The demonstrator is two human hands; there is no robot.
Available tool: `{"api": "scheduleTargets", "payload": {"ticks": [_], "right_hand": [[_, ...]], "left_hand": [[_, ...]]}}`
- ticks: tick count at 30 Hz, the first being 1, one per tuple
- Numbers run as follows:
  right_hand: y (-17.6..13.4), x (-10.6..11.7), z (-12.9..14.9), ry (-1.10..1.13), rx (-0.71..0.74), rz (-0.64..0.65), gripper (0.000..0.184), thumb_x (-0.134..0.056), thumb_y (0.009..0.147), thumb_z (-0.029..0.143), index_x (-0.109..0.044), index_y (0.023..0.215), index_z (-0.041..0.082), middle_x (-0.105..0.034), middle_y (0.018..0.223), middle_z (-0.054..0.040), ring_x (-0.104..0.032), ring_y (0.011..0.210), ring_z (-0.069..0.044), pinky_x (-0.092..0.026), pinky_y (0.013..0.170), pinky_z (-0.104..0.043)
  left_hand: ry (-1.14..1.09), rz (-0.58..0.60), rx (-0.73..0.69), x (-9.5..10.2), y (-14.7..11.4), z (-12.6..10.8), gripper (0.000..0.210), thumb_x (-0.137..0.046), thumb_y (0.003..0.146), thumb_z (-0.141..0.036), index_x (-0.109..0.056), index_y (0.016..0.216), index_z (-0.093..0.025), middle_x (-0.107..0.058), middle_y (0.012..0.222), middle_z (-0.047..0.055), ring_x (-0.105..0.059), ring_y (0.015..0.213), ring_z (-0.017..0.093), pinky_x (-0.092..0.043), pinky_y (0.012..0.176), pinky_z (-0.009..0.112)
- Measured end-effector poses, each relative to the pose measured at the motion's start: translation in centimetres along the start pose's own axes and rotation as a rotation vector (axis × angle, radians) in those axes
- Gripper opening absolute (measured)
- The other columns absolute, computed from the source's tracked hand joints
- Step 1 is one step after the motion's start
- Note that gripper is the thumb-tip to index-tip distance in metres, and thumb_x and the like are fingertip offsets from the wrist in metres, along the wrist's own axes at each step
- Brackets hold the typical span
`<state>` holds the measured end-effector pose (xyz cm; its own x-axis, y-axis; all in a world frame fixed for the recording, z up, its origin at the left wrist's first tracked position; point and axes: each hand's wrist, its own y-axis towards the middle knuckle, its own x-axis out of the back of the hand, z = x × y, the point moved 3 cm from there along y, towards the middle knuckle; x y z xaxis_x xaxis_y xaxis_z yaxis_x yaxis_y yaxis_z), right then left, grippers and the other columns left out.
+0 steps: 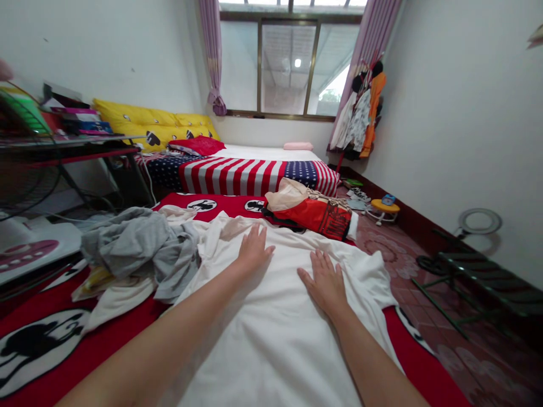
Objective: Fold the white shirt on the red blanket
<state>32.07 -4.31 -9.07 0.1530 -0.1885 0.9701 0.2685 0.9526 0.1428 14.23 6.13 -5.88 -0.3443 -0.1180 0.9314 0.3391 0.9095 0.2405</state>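
Note:
A white T-shirt (263, 328) lies spread out before me on a red blanket (127, 328) with black-and-white round prints. My left hand (253, 249) rests flat on the upper part of the shirt, fingers stretched out. To its right, my right hand (324, 280) also lies palm down on the cloth with its fingers spread. Neither hand grips anything. Soft creases run across the shirt, and its right sleeve (375, 277) reaches near the blanket's edge.
Left of the shirt is a heap of grey clothing (139, 243). Beyond it sits a red and beige garment pile (318, 209). A fan base (34, 243) stands at far left, a dark folding stool (487, 277) at right. Behind is a bed with a striped, starred cover (237, 174).

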Motion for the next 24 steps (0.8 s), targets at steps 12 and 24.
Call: {"api": "scheduleTargets", "payload": {"ticks": [12, 24], "right_hand": [[0.2, 0.3, -0.3, -0.007, -0.009, 0.028, 0.059, -0.032, 0.095, 0.047, -0.034, 0.145, 0.017, -0.024, 0.155, -0.0077, -0.02, 0.143, -0.024, -0.017, 0.112, -0.052], [10.1, 6.4, -0.4, -0.059, -0.108, -0.056, 0.029, -0.049, 0.085, 0.028, -0.072, 0.1, 0.021, -0.069, 0.108, -0.012, -0.063, 0.102, -0.027, -0.045, 0.08, -0.033]], "left_hand": [[0.125, 0.004, -0.034, -1.5, -4.8, 2.0, 0.071, -0.031, 0.087, -0.067, -0.038, 0.144, -0.025, -0.025, 0.155, 0.01, -0.017, 0.143, 0.031, -0.012, 0.114, 0.053], [0.063, -0.035, -0.046, -1.8, -5.0, 2.1, 0.07, -0.032, 0.086, -0.066, -0.039, 0.144, -0.025, -0.024, 0.155, 0.01, -0.015, 0.144, 0.031, -0.01, 0.115, 0.053]]}}
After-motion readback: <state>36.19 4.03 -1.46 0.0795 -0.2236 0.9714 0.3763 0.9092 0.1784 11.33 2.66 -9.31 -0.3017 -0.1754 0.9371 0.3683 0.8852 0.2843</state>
